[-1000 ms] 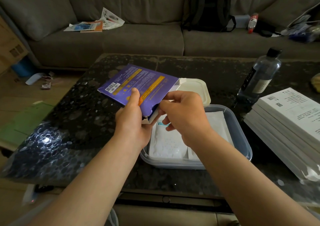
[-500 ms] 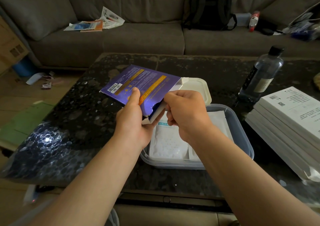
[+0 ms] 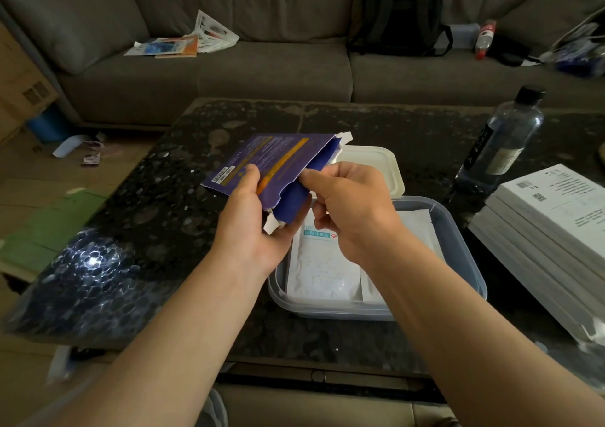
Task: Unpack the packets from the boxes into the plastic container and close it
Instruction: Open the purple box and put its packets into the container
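Over the bench (image 3: 157,230), near middle: one purple box (image 3: 271,159), open-ended, gripped in my left hand (image 3: 250,230); fingers of my right hand (image 3: 353,207) pinch its open edge. Beneath: plastic container (image 3: 466,246) holding white packets (image 3: 322,271), lid (image 3: 371,164) just behind. Right edge: stacked white boxes (image 3: 550,227).

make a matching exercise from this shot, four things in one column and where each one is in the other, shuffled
Things
1. purple box
2. white packets
3. water bottle
4. backpack

Places
a. on the sofa
b. lying in the plastic container
c. gripped in the left hand
d. standing on the table by the stack of white boxes

Pairs: 1-c, 2-b, 3-d, 4-a
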Available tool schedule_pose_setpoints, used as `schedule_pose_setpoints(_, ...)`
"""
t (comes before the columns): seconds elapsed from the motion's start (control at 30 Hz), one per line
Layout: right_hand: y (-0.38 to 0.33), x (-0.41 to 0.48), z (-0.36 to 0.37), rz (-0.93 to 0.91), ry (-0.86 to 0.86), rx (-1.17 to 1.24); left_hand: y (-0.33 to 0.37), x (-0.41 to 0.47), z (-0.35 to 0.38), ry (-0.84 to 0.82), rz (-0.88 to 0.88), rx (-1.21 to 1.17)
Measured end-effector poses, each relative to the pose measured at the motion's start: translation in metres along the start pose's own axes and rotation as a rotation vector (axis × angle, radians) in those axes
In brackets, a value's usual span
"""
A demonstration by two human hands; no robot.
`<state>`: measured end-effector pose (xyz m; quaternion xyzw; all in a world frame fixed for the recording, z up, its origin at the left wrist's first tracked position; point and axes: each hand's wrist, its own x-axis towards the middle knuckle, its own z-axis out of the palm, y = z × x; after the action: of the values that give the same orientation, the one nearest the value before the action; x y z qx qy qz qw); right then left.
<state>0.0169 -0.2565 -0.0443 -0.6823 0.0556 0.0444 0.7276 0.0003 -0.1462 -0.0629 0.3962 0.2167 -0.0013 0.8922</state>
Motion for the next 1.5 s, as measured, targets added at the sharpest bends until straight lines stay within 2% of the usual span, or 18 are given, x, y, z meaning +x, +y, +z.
schedule_pose_setpoints(0.23, -0.017, 0.006, 0.009, -0.032, -0.017, -0.086, 0.008, 0.006, -0.001, -0.085, -0.027, -0.179)
schedule_pose_setpoints(0.37, -0.032, 0.013, 0.021, 0.021, -0.02, -0.082, 0.013, 0.009, -0.005, -0.155, -0.074, -0.312)
schedule_pose_setpoints(0.6, -0.051, 0.02, 0.041, 0.015, -0.08, -0.061, 0.027, 0.014, -0.009, -0.149, 0.006, -0.431)
schedule_pose_setpoints(0.73, -0.056, 0.019, 0.044, 0.032, -0.129, 0.012, 0.028, 0.015, -0.012, -0.105, 0.03, -0.433)
schedule_pose_setpoints(0.97, -0.066, 0.013, 0.023, 0.07, -0.042, 0.187, 0.031, 0.018, -0.015, -0.037, 0.073, -0.365)
schedule_pose_setpoints(1.1, -0.059, 0.01, 0.013, 0.158, -0.063, 0.077, 0.022, 0.021, -0.014, 0.023, 0.088, -0.329)
schedule_pose_setpoints(1.2, -0.046, 0.012, 0.007, 0.099, 0.017, -0.069, 0.02, 0.02, -0.011, 0.052, 0.098, -0.296)
schedule_pose_setpoints(1.5, -0.027, 0.011, -0.061, 0.202, 0.154, -0.085, 0.014, 0.016, -0.009, 0.134, 0.136, -0.158)
